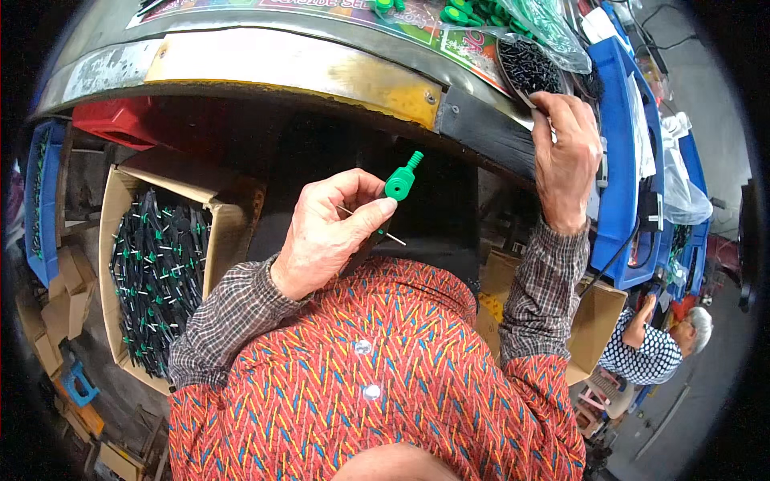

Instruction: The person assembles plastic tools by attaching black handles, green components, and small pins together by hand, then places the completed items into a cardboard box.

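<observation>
Between the thumb and fingers of my left hand [333, 228] is a green plastic plug housing [399, 183]. It has a round hole in its flat face and a ribbed neck that points up and away. A thin pale rod [393, 238] and part of a dark piece stick out below that hand. My right hand [565, 152] is at the bench edge, its fingertips pinched at the near rim of a shallow dish of small black pieces [529, 68]. What lies between those fingertips is too small to make out.
Green parts [473, 14] and a clear plastic bag [549, 32] lie on the metal-edged bench [293, 64]. A cardboard box [112, 264] of black cables with green parts stands left. Blue bins [613, 160] stand right; a person [654, 345] in a spotted top sits beyond them.
</observation>
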Motion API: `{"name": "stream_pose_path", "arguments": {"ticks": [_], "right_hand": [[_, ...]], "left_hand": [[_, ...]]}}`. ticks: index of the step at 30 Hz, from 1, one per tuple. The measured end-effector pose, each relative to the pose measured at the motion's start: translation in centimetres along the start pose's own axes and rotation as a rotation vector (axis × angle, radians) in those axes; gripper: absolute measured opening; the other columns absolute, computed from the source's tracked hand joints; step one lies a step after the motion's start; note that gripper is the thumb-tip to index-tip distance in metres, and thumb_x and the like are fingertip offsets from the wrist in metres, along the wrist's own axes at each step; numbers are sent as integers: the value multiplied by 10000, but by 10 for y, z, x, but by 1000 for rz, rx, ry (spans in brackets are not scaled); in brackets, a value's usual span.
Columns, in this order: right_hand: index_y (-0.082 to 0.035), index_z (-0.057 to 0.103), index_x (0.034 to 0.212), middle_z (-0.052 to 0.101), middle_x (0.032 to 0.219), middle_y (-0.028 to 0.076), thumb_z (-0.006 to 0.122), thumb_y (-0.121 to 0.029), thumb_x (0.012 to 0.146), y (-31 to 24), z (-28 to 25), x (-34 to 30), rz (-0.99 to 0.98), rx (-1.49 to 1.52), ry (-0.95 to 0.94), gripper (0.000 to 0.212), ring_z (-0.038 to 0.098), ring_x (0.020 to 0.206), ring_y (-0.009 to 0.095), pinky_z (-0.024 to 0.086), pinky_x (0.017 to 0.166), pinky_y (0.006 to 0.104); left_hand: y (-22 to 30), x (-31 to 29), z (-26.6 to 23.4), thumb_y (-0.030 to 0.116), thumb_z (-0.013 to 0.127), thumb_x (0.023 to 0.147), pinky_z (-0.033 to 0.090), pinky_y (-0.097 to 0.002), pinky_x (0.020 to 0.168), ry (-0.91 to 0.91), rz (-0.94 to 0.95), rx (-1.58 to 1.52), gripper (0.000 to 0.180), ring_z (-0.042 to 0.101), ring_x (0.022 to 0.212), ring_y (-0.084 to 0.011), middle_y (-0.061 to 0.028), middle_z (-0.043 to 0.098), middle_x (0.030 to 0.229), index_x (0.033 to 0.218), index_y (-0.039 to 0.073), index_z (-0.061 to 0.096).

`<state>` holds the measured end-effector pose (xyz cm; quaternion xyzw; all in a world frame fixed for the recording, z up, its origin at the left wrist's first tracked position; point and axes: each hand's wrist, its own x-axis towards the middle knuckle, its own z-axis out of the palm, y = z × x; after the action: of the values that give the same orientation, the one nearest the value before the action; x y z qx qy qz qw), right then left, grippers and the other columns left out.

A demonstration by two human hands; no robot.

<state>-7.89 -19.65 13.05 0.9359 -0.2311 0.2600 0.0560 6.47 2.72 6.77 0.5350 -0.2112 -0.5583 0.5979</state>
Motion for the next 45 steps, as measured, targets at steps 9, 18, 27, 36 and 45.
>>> {"name": "stream_pose_path", "arguments": {"ticks": [9, 18, 27, 36, 45], "right_hand": [[5, 648, 870, 624, 833, 108, 663, 58, 752, -68, -17, -30, 296, 721, -92, 130, 624, 745, 197, 498, 667, 288], [-4, 642, 829, 618, 794, 103, 749, 19, 694, -103, 3, -49, 164, 949, -54, 174, 611, 717, 210, 494, 616, 292], [-9, 651, 821, 607, 811, 101, 759, 7, 687, -110, 6, -54, 191, 925, -74, 172, 607, 729, 206, 494, 628, 291], [-8, 653, 819, 619, 796, 105, 764, 1, 678, -112, 14, -58, 196, 918, -43, 179, 608, 727, 212, 493, 639, 296], [5, 619, 867, 623, 801, 80, 757, -11, 740, -121, 32, -74, 402, 1118, -28, 189, 599, 702, 150, 488, 619, 269]], "left_hand": [[4, -6, 3, 101, 638, 891, 388, -177, 561, 3, -16, -64, 109, 482, 651, -5, 39, 584, 748, 915, -3, 614], [5, -11, 7, 84, 643, 885, 426, -180, 613, -1, 61, -37, 103, 518, 714, -10, 26, 602, 783, 921, -10, 619], [4, -15, 6, 69, 636, 883, 441, -190, 615, -1, 108, -14, 89, 530, 721, -18, 20, 610, 791, 917, -12, 622], [-3, -16, 6, 69, 603, 903, 423, -179, 594, 43, 191, 115, 102, 519, 692, -13, 26, 603, 775, 967, -10, 614], [-10, -18, 8, 34, 618, 856, 456, -217, 620, 198, 426, 400, 126, 561, 708, -62, -53, 591, 829, 953, -47, 622]]}}
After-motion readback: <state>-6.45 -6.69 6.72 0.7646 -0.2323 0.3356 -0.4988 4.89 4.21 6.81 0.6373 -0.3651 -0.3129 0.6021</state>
